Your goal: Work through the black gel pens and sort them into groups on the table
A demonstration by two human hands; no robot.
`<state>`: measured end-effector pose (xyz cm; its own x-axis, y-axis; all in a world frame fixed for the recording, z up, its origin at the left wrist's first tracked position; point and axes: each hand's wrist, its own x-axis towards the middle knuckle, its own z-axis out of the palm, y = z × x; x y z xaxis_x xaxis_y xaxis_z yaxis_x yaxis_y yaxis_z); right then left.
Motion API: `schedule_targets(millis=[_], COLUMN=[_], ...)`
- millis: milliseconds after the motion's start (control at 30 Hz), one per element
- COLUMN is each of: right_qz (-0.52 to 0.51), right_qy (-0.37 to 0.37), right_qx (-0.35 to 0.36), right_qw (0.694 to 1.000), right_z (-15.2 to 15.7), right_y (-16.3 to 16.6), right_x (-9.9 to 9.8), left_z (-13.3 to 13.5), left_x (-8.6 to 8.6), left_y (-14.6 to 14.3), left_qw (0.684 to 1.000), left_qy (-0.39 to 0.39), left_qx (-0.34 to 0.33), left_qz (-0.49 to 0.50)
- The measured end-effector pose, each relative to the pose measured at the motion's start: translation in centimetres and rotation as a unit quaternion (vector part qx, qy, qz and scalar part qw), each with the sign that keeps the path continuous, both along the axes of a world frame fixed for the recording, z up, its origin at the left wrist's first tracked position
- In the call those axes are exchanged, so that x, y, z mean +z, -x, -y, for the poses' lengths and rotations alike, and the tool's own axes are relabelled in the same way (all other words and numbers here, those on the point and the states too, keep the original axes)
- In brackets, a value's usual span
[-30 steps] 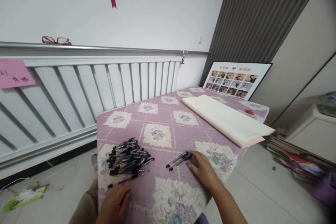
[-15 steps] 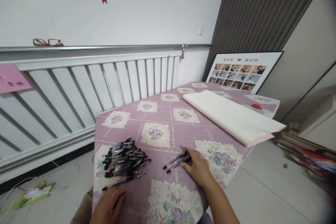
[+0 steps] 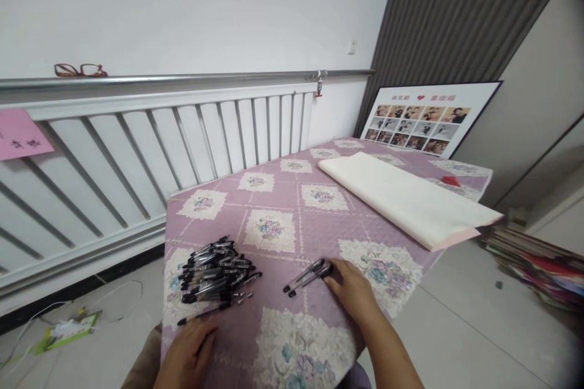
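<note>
Two black-and-clear pens (image 3: 305, 278) lie side by side on the flowered tablecloth (image 3: 255, 328). My right hand (image 3: 351, 289) rests at their right ends, thumb and fingers apart, the fingertips beside the pens and not closed around them. To the left is a heap of black pens (image 3: 216, 270), with a few small pointed silver pieces (image 3: 244, 298) at its edge. A single pen (image 3: 203, 314) lies below the heap. Close to that pen, my left hand (image 3: 191, 349) rests on the cloth near the table edge, holding nothing, its thumb apart from the fingers.
A folded cream sheet (image 3: 401, 194) lies across the table's right part, with a small red piece (image 3: 451, 180) beyond it. A photo board (image 3: 422, 115) leans behind. A white radiator (image 3: 150, 152) runs along the left side. Stacked papers (image 3: 538, 267) are on the floor at right.
My right hand has drawn back slightly to the right from the two pens, and more of their right ends shows. My left hand stays in place. The view has shifted a little.
</note>
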<state>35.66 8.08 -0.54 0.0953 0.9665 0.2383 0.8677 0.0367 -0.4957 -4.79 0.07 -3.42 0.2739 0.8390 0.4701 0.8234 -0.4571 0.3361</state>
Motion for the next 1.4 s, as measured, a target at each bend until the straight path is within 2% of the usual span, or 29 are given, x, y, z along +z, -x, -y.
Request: schedule_targets(millis=[233,467,667,833,1000,1167,1400], right_qz=[0.027,0.017,0.013,0.003,0.021,0.068,0.095], right_qy=[-0.002,-0.061,-0.106,-0.139,-0.080,-0.015,-0.008], right_qx=[-0.008,-0.020,-0.022,0.064,0.177,0.226,0.259], right_qw=[1.000,0.998,0.994,0.988,0.981,0.972,0.961], right_z=[-0.2,-0.6,-1.1,-0.8,0.4,0.8,1.1], right_y=[1.0,1.8,4.6,8.8,13.9,17.1,18.8], right_x=[0.1,-0.5,0.2,0.7,1.0,0.6,0.4], left_z=[0.2,0.2,0.4,0.5,0.3,0.1,0.0], left_x=[0.2,-0.4,0.6,1.1,1.5,1.7,1.5], left_y=[-0.2,0.0,-0.5,-0.5,-1.0,-1.5,-1.6], left_qw=[1.000,0.999,0.997,0.996,0.986,0.982,0.980], left_qy=[0.025,0.042,0.066,0.039,0.044,0.065,0.074], left_qx=[0.007,0.009,0.016,0.075,0.161,0.176,0.180], left_qz=[0.011,0.018,0.037,0.035,-0.005,-0.025,-0.040])
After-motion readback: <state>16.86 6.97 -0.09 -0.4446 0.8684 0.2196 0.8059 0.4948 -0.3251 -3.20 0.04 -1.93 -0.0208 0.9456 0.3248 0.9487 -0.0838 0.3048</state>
